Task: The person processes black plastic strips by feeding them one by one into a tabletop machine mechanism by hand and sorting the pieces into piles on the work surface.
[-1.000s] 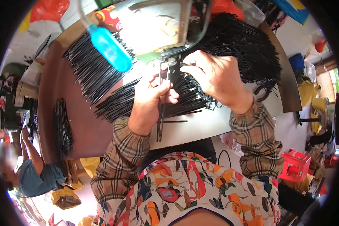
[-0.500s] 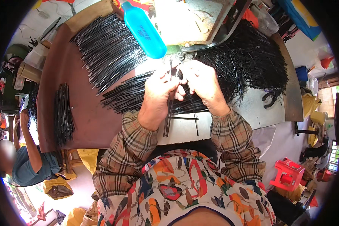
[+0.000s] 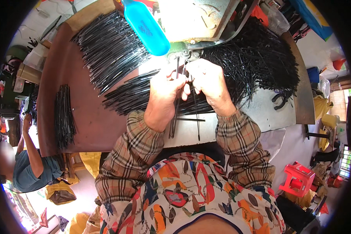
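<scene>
Gripping a few long thin black metal rods (image 3: pixel 174 113), your left hand (image 3: pixel 164 93) is closed around them just below the grey-green metal machine (image 3: pixel 195 19), and the rods run from near the machine's lower edge down past your wrist toward you. Your right hand (image 3: pixel 208 84) is beside it, fingers pinched on another thin black rod (image 3: pixel 195 107) that hangs down over the pale grey work sheet (image 3: pixel 261 113); both hands nearly touch under the machine. A bright blue plastic bottle (image 3: pixel 146 25) lies tilted against the machine's left side. Left of the machine, a wide fan of black rods (image 3: pixel 109 46) is spread on the brown tabletop (image 3: pixel 82 117), and a smaller tied bundle (image 3: pixel 64 115) lies farther left, near the table's edge. Right of the machine sits a dense heap of black rods (image 3: pixel 257 62), with black pliers (image 3: pixel 280 99) below it. Another person in a blue shirt (image 3: pixel 23 171) sits well beyond the table's left edge.
</scene>
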A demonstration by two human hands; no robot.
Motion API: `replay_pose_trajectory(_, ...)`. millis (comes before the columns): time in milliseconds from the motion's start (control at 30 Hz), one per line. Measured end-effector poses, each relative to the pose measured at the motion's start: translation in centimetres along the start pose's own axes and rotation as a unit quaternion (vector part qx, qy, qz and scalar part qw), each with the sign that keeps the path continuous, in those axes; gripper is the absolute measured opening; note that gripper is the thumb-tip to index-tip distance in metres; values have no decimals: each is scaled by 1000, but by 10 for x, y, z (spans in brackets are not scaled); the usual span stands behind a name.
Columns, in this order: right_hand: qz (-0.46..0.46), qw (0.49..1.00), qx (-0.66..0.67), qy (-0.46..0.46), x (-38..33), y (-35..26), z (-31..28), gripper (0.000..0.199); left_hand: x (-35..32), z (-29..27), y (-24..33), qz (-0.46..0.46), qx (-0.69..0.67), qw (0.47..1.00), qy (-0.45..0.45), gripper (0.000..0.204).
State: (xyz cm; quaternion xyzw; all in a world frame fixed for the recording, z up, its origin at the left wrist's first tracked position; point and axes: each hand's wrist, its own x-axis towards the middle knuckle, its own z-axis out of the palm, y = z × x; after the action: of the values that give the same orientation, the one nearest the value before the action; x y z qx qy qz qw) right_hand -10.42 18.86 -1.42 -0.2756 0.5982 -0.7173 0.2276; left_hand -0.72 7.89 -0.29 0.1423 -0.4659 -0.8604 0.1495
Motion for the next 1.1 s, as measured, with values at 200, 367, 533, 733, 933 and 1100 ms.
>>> replay_pose_trajectory(200,-32,999,13,-23,11,0,-7,17,11,-3,-5,54,-19,997,-42,24)
replay_pose_trajectory(367,-51,996,63,-37,24,12,-8,15,22,-1,-5,73,-47,995,-47,23)
replay_pose_trajectory(533,-28,994,103,-25,24,14,-5,15,21,-3,-4,64,-48,996,-50,21)
replay_pose_trajectory(733,9,988,149,-29,22,1,2,18,23,-6,-3,50,-44,996,-52,20)
replay_pose_trajectory(933,14,992,128,9,20,-4,5,16,5,-1,8,-8,-25,1000,-17,19)
replay_pose_trajectory(1100,42,996,69,-39,18,-5,-5,38,-26,3,23,-101,45,993,36,16)
